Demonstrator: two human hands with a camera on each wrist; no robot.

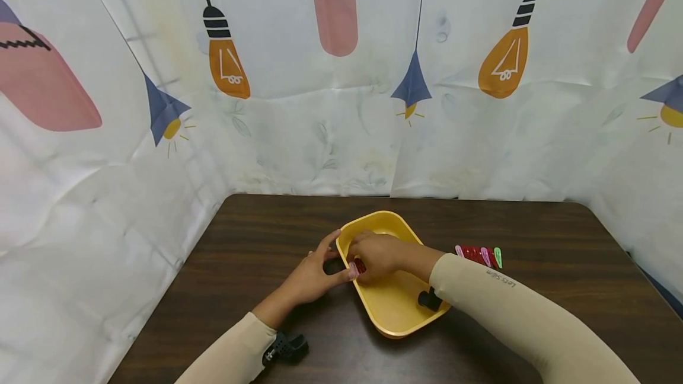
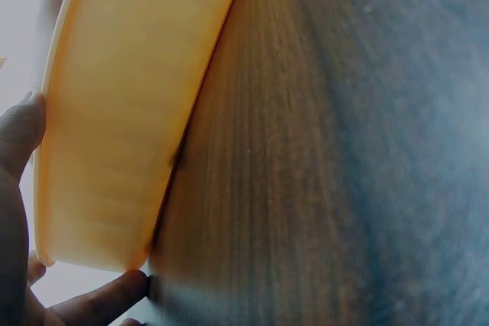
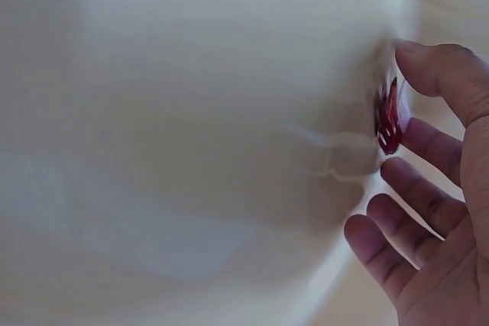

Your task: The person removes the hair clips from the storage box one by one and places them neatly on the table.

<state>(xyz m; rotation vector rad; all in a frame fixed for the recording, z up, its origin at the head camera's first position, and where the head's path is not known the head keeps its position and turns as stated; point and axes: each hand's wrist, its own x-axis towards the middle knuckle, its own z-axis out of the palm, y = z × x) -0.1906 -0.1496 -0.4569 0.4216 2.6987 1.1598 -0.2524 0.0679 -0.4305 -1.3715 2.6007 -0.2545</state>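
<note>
A yellow plastic tub [image 1: 397, 307] stands on the table, turned at an angle. My left hand [image 1: 312, 274] grips its left side, the thumb at the rim and the other fingers spread around the far left corner. In the left wrist view a finger reaches the base of the tub's wall [image 2: 130, 112]. Down inside the tub, my right hand [image 1: 376, 256] holds red hair clips [image 3: 390, 116] between thumb and index finger, close against the wall. Its other fingers [image 3: 416, 188] are loosely bent. How many clips it holds cannot be made out.
A row of red, pink and green hair clips [image 1: 480, 255] lies on the dark wooden table [image 1: 277, 230], right of the tub and beyond my right forearm. A printed white cloth [image 1: 299, 135] hangs behind the table and along its left side.
</note>
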